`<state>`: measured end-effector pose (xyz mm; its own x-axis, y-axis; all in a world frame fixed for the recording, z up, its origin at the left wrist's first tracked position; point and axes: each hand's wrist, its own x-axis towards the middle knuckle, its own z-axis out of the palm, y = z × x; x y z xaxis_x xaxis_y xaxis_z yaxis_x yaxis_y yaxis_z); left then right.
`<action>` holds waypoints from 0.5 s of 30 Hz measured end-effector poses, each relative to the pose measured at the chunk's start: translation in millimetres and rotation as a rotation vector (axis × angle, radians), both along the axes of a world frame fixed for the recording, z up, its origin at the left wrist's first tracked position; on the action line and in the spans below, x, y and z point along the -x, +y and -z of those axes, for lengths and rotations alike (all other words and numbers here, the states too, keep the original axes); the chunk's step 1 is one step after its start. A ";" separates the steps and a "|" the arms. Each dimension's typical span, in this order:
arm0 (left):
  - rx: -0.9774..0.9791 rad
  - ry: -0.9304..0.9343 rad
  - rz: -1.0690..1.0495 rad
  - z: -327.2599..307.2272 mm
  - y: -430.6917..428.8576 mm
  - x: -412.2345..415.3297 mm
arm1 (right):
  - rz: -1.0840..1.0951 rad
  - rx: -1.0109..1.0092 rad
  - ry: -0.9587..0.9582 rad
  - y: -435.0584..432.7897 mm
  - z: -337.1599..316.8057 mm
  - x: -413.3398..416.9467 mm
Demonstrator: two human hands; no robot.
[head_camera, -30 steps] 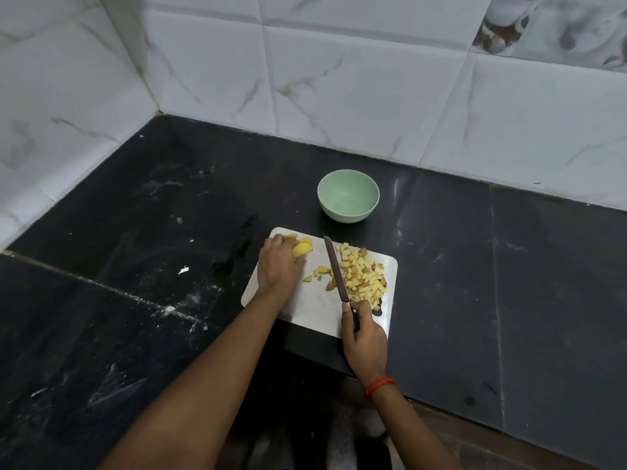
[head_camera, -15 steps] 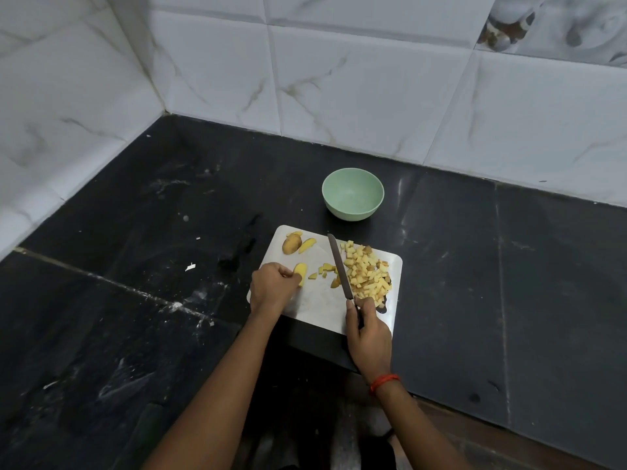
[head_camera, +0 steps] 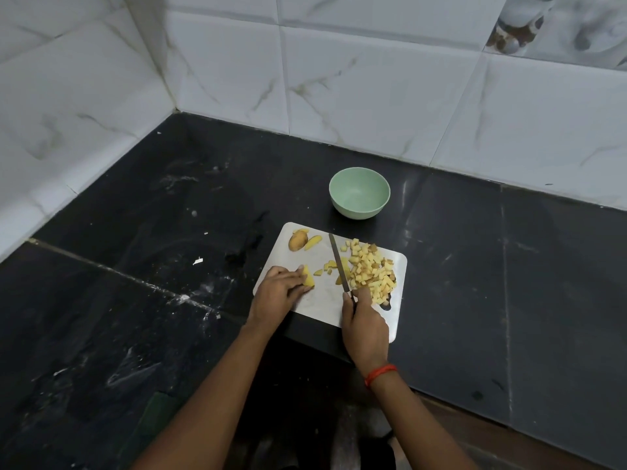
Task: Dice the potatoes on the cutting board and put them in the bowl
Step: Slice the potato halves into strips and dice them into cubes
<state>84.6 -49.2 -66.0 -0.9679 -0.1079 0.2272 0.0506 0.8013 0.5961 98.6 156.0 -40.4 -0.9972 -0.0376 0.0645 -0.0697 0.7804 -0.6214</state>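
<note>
A white cutting board (head_camera: 319, 300) lies on the black counter. My left hand (head_camera: 278, 293) holds a yellow potato slice (head_camera: 308, 277) down on the board's left side. My right hand (head_camera: 364, 329) grips the handle of a knife (head_camera: 339, 262), whose blade lies flat across the board pointing away from me. A pile of diced potato (head_camera: 371, 271) sits right of the blade, with a few loose bits (head_camera: 327, 268) left of it. A potato end piece (head_camera: 298, 239) and a thin slice (head_camera: 312, 242) lie at the board's far left corner. The green bowl (head_camera: 359, 192) behind the board is empty.
The black stone counter (head_camera: 135, 266) runs left and right of the board, with white smears on its left part. White marble-look tiled walls (head_camera: 339, 79) close the back and left sides. The counter's front edge runs just under the board's near side.
My left hand drew back from the board's far left corner toward me with one potato slice, leaving two pieces behind. The knife stayed in place beside the pile.
</note>
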 end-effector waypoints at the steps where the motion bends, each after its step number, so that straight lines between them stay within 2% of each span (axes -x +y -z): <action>1: -0.012 0.023 -0.022 2.4 4.4 -1.5 | -0.030 -0.028 -0.005 -3.9 -2.4 -0.9; 6: -0.038 0.043 -0.060 8.9 12.0 -6.3 | -0.155 -0.173 0.046 -24.6 -6.3 -10.0; 15: -0.042 0.038 -0.055 7.1 12.3 -5.5 | -0.232 -0.271 -0.045 -30.1 5.2 -14.8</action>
<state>90.1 -36.9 -73.1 -0.9509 -0.1704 0.2582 0.0310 0.7779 0.6277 113.4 125.9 -45.5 -0.9617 -0.2732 -0.0223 -0.2418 0.8839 -0.4002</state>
